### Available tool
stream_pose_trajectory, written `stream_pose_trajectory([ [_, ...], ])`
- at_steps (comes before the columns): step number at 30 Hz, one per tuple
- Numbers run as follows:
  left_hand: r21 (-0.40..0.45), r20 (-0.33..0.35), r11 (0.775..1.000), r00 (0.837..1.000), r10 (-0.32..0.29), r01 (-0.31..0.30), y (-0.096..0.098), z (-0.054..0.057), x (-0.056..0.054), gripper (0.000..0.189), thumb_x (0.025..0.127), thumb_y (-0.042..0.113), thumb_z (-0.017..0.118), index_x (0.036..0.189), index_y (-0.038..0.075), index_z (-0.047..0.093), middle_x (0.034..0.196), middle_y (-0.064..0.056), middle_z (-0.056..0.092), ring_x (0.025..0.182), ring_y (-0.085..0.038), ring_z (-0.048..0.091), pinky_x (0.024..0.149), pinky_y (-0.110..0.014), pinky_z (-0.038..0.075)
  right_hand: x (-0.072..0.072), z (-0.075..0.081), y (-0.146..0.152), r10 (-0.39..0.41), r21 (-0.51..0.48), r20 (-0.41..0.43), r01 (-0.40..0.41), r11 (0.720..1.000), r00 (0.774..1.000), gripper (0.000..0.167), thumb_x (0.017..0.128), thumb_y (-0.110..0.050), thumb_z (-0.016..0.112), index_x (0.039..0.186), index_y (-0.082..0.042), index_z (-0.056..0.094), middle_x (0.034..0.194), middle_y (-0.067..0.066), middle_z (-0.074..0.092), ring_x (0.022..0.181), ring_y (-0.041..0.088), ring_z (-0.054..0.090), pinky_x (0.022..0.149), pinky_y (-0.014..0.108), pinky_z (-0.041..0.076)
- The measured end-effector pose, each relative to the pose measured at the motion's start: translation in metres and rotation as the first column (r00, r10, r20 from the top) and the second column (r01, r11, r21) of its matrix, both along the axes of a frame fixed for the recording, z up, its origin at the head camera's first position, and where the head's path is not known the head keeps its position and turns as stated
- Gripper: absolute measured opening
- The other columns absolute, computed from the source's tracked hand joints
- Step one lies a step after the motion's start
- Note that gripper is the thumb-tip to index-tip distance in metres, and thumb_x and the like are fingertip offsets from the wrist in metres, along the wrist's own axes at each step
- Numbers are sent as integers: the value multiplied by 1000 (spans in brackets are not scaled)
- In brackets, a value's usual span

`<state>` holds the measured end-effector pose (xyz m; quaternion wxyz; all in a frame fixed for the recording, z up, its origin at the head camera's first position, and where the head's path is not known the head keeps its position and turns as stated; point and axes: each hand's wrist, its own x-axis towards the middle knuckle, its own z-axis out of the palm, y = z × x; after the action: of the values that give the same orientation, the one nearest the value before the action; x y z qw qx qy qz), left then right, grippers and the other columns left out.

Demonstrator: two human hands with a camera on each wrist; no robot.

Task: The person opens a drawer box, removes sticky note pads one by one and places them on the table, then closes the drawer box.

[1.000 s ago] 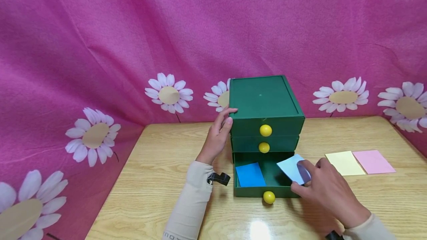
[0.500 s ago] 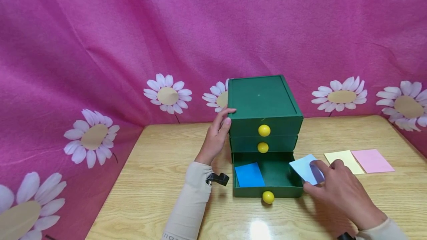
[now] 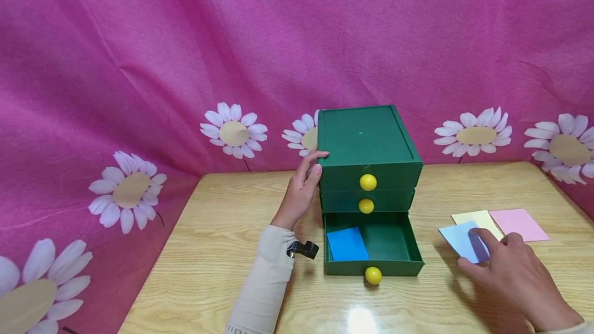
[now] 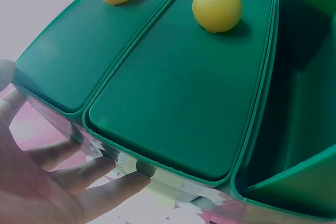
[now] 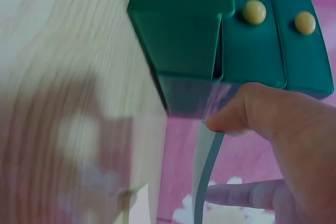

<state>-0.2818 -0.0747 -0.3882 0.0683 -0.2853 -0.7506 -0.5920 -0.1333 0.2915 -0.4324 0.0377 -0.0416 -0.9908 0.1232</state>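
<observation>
A green drawer unit with yellow knobs stands on the table, its bottom drawer pulled out. Inside that drawer, at the left, lies a blue sticky note pad. My left hand rests against the unit's left side, its fingers along the side wall in the left wrist view. To the right of the drawer, my right hand pinches a light blue sticky note pad between thumb and fingers. In the right wrist view this pad is seen edge-on, above the table.
A yellow sticky note pad, partly covered by the light blue one in the head view, lies on the wooden table. Beside it lies a pink pad. A pink flowered cloth hangs behind and at the sides.
My right hand has lifted the light blue pad out from over the open drawer and carried it right, towards the yellow pad. The left hand has stayed at the unit's side.
</observation>
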Motion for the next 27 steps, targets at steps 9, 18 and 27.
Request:
stream_pose_trajectory([
  [9,9,9,1000,1000,-14,14,-1,-2,1,36,104,40,35,139,36,43,157,8,21,140,-18,32,109,-47,32,6,-11,30,-60,44,15,59,997,998,76,79,-55,68,120,6,49,78,30,47,78,43,42,55,50,40],
  [18,19,21,1000,1000,-23,23,0,-1,2,36,106,32,35,141,33,42,158,8,21,140,-15,32,110,-45,32,13,-20,60,-67,2,-42,67,998,997,70,79,-54,69,116,3,51,78,34,42,77,46,45,52,44,34],
  [27,18,2,1000,1000,-18,18,0,-2,1,36,105,39,35,139,36,43,157,10,23,140,-14,32,110,-46,31,12,-36,78,-129,73,0,129,989,992,69,82,-58,62,111,3,49,73,31,49,76,49,43,54,48,36],
])
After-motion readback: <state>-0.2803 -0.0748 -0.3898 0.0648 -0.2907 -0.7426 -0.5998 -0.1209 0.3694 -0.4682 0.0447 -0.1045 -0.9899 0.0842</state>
